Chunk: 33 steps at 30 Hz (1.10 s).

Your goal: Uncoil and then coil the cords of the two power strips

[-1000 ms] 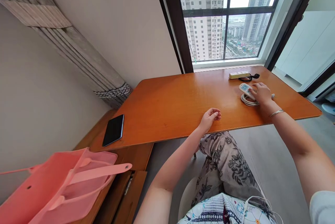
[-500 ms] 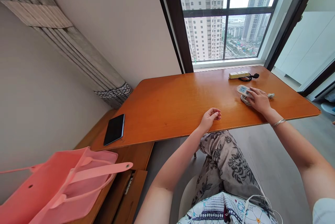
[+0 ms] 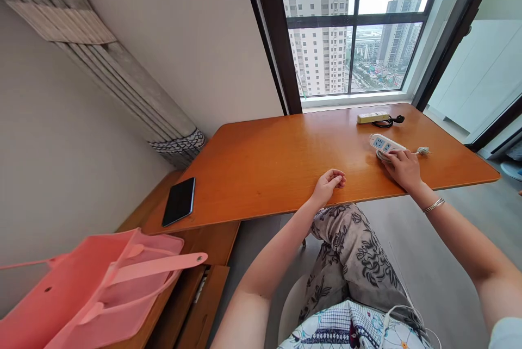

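A white power strip (image 3: 387,143) with blue-grey sockets lies on the right part of the wooden table, over its bundled white cord. At its near edge is my right hand (image 3: 403,168), fingers bent and gripping the strip's side; the fingertips are partly hidden. The cord's plug end (image 3: 423,150) sticks out to the right of my fingers. My left hand (image 3: 329,183) rests by the table's near edge, its fingers curled in with nothing visible in them. Farther back sits a second, yellowish power strip (image 3: 373,117) with a black cord and plug (image 3: 399,119).
On the left end of the wooden table (image 3: 261,159) lies a dark tablet (image 3: 178,202). A pink bag (image 3: 101,284) stands open on a lower wooden surface at the lower left. Beyond the table are a window (image 3: 354,55) and a gathered curtain (image 3: 134,82).
My right hand has slid from the top of the white power strip to its near edge, uncovering more of the sockets. My left hand stays in place.
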### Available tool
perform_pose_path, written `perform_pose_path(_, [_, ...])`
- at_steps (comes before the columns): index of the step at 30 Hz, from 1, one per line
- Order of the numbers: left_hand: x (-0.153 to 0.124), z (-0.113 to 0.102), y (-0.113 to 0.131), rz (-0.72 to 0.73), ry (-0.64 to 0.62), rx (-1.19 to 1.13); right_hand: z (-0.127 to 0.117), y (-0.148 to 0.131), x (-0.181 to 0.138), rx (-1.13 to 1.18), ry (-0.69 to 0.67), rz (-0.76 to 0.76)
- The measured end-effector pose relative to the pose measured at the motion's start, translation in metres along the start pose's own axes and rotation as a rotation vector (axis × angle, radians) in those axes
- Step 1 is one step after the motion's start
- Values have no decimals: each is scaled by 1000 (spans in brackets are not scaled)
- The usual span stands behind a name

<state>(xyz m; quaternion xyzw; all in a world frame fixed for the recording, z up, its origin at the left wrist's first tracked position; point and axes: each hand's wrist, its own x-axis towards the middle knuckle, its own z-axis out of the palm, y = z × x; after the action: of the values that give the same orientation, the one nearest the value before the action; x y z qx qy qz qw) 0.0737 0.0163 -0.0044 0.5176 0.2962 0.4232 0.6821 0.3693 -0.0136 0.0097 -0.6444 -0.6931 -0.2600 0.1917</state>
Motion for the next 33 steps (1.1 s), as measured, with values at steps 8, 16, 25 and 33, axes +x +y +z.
perform_pose_path(8, [0, 0, -1, 13, -5, 37, -12, -22, 10, -158, -347, 93])
perform_pose_path(16, [1, 0, -2, 16, -7, 35, 6, 18, 20, -116, -286, 234])
perform_pose_path(25, [-1, 2, -1, 29, -6, 30, 21, 41, 22, -35, -117, 240])
perform_pose_path(33, [0, 1, -2, 18, -19, 44, 7, -47, 35, 227, -308, 133])
